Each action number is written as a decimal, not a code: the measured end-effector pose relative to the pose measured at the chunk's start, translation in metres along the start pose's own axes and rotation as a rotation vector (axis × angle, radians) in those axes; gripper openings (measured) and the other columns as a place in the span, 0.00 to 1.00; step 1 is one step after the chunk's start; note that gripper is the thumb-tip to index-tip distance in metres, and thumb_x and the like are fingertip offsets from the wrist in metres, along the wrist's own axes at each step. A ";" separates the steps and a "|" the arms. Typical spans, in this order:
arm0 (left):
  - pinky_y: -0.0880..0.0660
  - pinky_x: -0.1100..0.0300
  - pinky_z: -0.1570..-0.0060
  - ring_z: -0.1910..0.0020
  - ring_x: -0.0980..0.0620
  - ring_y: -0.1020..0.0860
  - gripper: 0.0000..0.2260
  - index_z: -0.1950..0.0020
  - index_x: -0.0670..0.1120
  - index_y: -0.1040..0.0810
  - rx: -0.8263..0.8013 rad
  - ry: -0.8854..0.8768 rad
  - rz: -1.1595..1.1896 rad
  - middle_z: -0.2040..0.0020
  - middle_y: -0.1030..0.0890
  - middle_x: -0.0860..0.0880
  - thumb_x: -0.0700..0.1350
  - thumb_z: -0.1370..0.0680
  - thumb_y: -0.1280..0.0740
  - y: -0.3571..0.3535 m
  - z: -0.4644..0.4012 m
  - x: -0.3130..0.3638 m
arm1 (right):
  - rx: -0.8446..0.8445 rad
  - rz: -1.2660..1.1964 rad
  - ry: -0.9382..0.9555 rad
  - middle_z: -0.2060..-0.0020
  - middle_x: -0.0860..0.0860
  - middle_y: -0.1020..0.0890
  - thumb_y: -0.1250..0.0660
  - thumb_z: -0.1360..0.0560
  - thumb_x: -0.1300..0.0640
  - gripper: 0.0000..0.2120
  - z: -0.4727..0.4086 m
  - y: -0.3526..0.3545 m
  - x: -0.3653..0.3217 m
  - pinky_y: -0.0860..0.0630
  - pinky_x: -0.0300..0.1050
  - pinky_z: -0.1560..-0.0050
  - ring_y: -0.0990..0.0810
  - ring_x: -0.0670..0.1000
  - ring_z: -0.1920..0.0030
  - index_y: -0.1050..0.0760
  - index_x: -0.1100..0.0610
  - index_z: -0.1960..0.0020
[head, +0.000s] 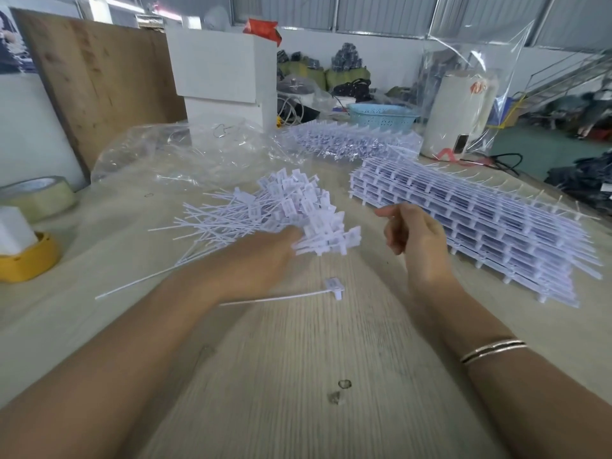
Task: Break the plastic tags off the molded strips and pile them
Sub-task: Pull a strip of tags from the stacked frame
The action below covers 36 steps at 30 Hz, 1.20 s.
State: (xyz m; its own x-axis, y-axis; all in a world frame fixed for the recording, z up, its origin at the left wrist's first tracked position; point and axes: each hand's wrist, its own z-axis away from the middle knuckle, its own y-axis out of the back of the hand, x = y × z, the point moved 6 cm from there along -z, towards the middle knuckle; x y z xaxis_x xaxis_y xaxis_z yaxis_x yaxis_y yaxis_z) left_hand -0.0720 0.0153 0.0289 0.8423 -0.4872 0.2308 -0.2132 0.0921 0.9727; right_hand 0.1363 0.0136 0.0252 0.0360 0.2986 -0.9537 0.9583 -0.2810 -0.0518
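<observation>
The left hand (265, 256) grips white plastic tags (326, 241) at the loose pile (265, 207); the right hand (414, 236), released, likely reaches next for the stacked white molded strips (480, 213).

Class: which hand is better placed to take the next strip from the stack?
Probably the right hand: it hovers open and empty beside the stack. The left hand is across the table at the tag pile.

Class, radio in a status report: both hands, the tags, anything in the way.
Left hand at the pile of loose tags, grip hidden. Right hand empty, fingers half curled, beside the stacked strips. One stray tag on the table between the arms.
</observation>
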 end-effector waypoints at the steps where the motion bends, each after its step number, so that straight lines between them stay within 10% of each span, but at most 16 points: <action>1: 0.37 0.56 0.68 0.69 0.52 0.32 0.03 0.48 0.50 0.37 0.075 -0.017 0.026 0.64 0.28 0.48 0.42 0.18 0.45 0.011 -0.004 -0.003 | 0.020 -0.006 0.000 0.74 0.48 0.29 0.48 0.19 0.53 0.21 -0.001 0.003 0.001 0.36 0.40 0.66 0.32 0.44 0.73 0.20 0.50 0.63; 7: 0.32 0.54 0.58 0.57 0.44 0.25 0.13 0.38 0.41 0.26 0.549 -0.133 -0.046 0.57 0.23 0.44 0.44 0.18 0.43 0.078 -0.041 -0.045 | -0.087 0.069 0.006 0.74 0.48 0.28 0.48 0.18 0.55 0.20 -0.002 -0.009 0.009 0.33 0.37 0.67 0.32 0.45 0.72 0.21 0.53 0.60; 19: 0.36 0.50 0.35 0.36 0.42 0.33 0.16 0.33 0.44 0.25 0.481 0.032 -0.024 0.34 0.29 0.44 0.42 0.21 0.38 0.039 -0.074 -0.096 | -0.140 0.053 -0.003 0.74 0.51 0.29 0.49 0.18 0.57 0.19 -0.004 -0.017 0.011 0.33 0.34 0.70 0.31 0.45 0.73 0.21 0.58 0.58; 23: 0.34 0.58 0.45 0.47 0.49 0.28 0.12 0.41 0.44 0.20 0.643 -0.160 0.013 0.46 0.24 0.47 0.43 0.24 0.35 0.052 -0.031 -0.058 | -0.153 0.058 0.005 0.74 0.52 0.29 0.48 0.18 0.57 0.19 -0.003 -0.019 0.010 0.33 0.34 0.70 0.31 0.46 0.72 0.21 0.58 0.58; 29: 0.28 0.63 0.54 0.55 0.64 0.26 0.13 0.49 0.57 0.20 0.074 -0.355 -0.050 0.56 0.25 0.63 0.62 0.27 0.37 -0.006 0.018 -0.013 | -0.137 0.097 0.013 0.75 0.50 0.28 0.48 0.18 0.58 0.19 0.000 -0.018 0.007 0.33 0.33 0.71 0.31 0.45 0.73 0.21 0.57 0.59; 36: 0.32 0.64 0.62 0.63 0.62 0.28 0.03 0.56 0.49 0.19 0.462 -0.397 0.038 0.62 0.25 0.60 0.46 0.25 0.32 0.023 0.016 -0.015 | -0.165 0.106 0.019 0.75 0.51 0.28 0.48 0.18 0.59 0.19 0.002 -0.021 0.008 0.34 0.35 0.71 0.32 0.45 0.73 0.22 0.57 0.59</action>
State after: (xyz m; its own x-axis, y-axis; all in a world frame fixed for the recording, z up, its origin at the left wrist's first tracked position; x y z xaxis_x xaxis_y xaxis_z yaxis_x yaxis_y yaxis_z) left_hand -0.0973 0.0109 0.0472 0.5994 -0.7860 0.1513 -0.5073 -0.2268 0.8314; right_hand 0.1160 0.0203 0.0176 0.1431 0.2928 -0.9454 0.9823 -0.1586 0.0995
